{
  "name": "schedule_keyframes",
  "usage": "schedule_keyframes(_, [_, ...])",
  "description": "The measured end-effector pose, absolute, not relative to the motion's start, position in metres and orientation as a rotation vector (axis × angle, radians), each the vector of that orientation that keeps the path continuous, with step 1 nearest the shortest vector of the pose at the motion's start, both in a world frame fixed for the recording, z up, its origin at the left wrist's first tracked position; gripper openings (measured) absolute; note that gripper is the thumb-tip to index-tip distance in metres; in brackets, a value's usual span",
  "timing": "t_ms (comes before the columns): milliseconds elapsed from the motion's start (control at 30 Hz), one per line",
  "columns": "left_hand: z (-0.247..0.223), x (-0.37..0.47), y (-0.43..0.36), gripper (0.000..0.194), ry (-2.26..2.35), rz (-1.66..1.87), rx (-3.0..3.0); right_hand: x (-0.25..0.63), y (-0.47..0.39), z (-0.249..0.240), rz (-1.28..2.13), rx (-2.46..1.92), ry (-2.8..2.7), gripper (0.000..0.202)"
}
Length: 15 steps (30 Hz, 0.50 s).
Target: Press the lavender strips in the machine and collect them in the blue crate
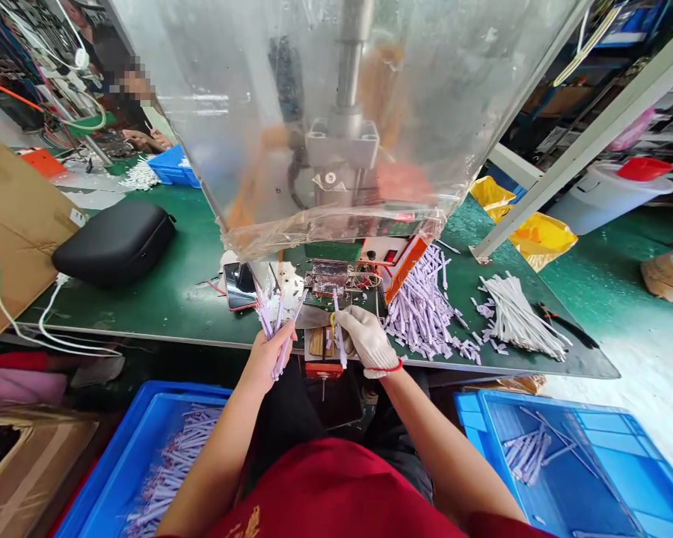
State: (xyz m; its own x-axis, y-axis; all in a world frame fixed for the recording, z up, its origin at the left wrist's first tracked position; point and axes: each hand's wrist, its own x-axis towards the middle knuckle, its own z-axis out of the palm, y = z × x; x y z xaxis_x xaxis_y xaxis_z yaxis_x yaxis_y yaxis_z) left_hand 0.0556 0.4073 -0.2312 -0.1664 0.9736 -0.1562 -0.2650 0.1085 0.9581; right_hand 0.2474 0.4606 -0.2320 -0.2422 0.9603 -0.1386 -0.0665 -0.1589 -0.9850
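Note:
Bare, my left hand is closed round several thin purple strips that fan out upward. My right hand wears a white glove with a red cuff; its fingers pinch a single purple strip and something small and yellow, in front of the machine. Just beyond it lies a small metal block under the press head, which shows through a cloudy plastic shield. A heap of purple strips lies right of my right hand, beside an orange-edged control box.
On the green table are a black case, a phone, white ties and pliers. Blue bins stand below on both sides. Another person's hands show at the back left.

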Motion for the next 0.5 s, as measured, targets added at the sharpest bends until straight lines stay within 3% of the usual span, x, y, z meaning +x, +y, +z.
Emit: schedule_keyframes(500, [-0.229, 0.047, 0.398, 0.045, 1.283, 1.319, 0.769, 0.225, 0.481, -0.249, 1.607, -1.156, -1.074, 0.029])
